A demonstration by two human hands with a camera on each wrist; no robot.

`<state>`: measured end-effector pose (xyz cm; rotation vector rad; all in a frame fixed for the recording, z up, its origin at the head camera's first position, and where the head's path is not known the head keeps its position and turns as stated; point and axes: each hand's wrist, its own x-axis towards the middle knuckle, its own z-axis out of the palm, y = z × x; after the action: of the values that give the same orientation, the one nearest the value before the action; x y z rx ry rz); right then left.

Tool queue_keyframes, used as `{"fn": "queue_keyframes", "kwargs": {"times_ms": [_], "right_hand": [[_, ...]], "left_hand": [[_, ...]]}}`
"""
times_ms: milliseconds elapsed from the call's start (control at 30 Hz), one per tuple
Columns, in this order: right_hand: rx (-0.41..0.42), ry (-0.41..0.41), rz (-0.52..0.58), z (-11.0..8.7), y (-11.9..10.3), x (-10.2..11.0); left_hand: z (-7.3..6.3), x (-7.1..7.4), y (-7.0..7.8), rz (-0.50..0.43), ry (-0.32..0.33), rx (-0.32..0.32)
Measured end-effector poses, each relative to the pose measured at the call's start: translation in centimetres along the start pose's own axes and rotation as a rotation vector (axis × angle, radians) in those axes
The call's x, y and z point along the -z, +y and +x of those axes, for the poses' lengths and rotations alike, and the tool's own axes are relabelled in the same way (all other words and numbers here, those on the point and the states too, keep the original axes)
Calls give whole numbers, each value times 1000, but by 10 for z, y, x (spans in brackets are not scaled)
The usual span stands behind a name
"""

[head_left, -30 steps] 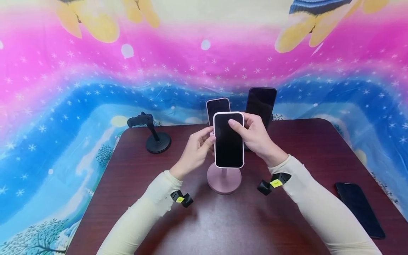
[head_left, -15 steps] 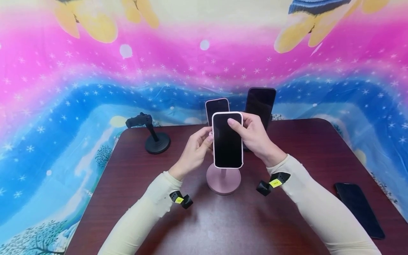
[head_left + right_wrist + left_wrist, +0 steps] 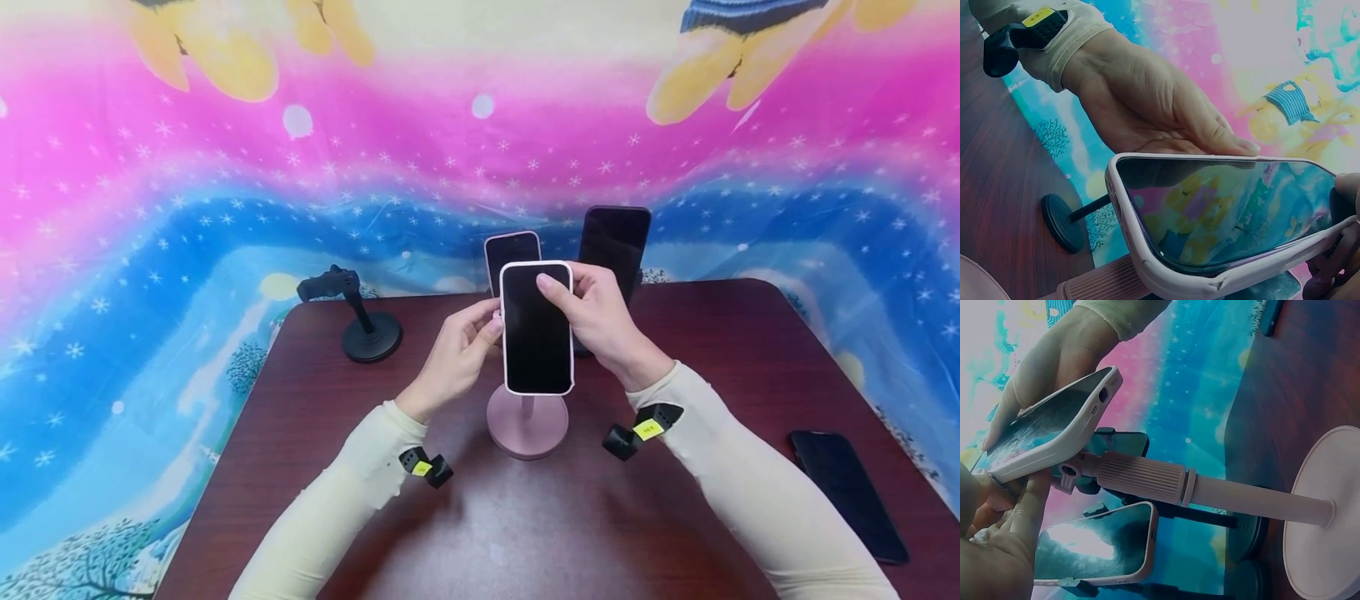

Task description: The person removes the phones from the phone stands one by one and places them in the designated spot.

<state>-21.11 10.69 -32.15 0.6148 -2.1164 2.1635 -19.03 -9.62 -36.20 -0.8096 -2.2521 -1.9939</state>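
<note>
Both hands are working on the white-cased phone (image 3: 537,329), which is sitting upright at the head of the pink stand (image 3: 528,427), over its round base near the middle of the desk (image 3: 315,433). Right hand (image 3: 611,321) is gripping the phone's upper right edge, thumb lying on the dark screen, fingers going behind. Left hand (image 3: 454,358) is pinching at the left edge, thumb and fingers nearly closed there; the stand's clamp is mostly hiding behind the phone, so can't tell if those fingers are also catching a clamp arm, or if the phone is fully seated.

Progress: looks partway. Behind, the pink-cased phone (image 3: 513,247) is already standing in a black holder (image 3: 1079,587), and the larger black phone (image 3: 615,242) is standing propped up just to its right, so those two are looking done. The white-cased one is seeming close but is not being left to stand by itself; both hands are supporting it. Possibly left over: the black stand (image 3: 372,336) at far left is carrying no phone, and a dark phone (image 3: 847,496) is lying flat near the right edge, untouched.
</note>
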Motion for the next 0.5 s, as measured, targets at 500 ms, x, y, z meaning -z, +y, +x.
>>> {"fn": "queue_keyframes", "kwargs": {"times_ms": [500], "right_hand": [[4,7,9,2,-5,-2]], "left_hand": [[1,1,2,-26,-15,-8]]}}
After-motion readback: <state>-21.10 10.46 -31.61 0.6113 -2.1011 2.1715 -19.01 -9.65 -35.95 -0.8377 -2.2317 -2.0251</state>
